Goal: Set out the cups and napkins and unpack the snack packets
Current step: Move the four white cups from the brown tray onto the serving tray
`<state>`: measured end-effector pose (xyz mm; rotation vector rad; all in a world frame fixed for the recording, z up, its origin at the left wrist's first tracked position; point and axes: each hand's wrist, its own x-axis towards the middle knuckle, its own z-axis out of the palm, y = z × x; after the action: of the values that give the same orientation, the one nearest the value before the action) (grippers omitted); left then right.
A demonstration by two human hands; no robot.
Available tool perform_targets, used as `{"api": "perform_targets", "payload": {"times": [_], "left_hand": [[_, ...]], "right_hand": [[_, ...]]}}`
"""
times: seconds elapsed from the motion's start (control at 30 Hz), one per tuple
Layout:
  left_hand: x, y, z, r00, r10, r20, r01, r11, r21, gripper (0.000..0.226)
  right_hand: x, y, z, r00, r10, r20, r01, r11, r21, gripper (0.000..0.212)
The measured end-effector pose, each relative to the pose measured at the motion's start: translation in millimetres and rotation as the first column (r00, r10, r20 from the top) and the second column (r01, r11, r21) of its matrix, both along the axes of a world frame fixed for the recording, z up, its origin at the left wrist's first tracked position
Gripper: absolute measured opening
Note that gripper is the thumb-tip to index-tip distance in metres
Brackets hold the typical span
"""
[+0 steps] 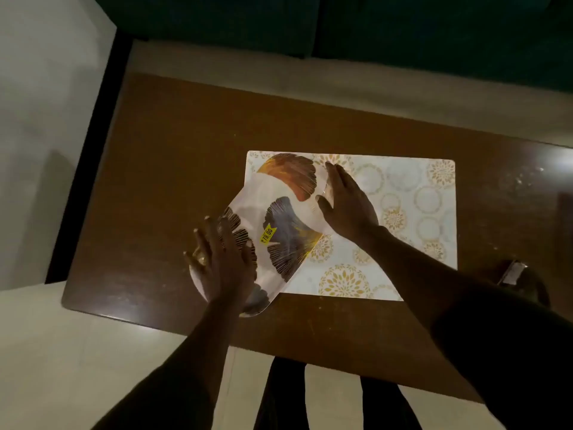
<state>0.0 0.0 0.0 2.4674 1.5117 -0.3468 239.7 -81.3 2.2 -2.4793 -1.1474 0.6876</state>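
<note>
A glossy placemat with a leaf pattern and a yellow price sticker is held curled over the left part of the brown table. My left hand lies with spread fingers on its near left end. My right hand holds its far right edge, thumb on the mat. Under that edge a second placemat with gold circles lies flat on the table. No cups, napkins or snack packets are in view.
A dark object with a pale label sits at the table's right side. A dark green sofa runs along the far side. Pale floor surrounds the table's left end, and my legs show below its near edge.
</note>
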Motion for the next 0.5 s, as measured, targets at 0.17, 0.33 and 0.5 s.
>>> {"api": "perform_targets", "payload": {"times": [0.17, 0.33, 0.5], "left_hand": [[-29.9, -9.4, -1.1, 0.931, 0.360, -0.057, -0.363, 0.930, -0.060, 0.069], [-28.7, -5.6, 0.5, 0.873, 0.486, 0.033, -0.475, 0.865, -0.163, 0.066], [-4.4, 7.2, 5.0, 0.920, 0.381, 0.086, -0.370, 0.921, -0.121, 0.064]], "right_hand": [[1.3, 13.3, -8.0, 0.998, -0.062, -0.030, 0.061, 0.998, -0.010, 0.073], [0.8, 13.4, -9.1, 0.987, -0.153, -0.044, 0.148, 0.984, -0.095, 0.071], [3.0, -25.8, -9.8, 0.910, -0.388, -0.146, 0.364, 0.917, -0.165, 0.055]]}}
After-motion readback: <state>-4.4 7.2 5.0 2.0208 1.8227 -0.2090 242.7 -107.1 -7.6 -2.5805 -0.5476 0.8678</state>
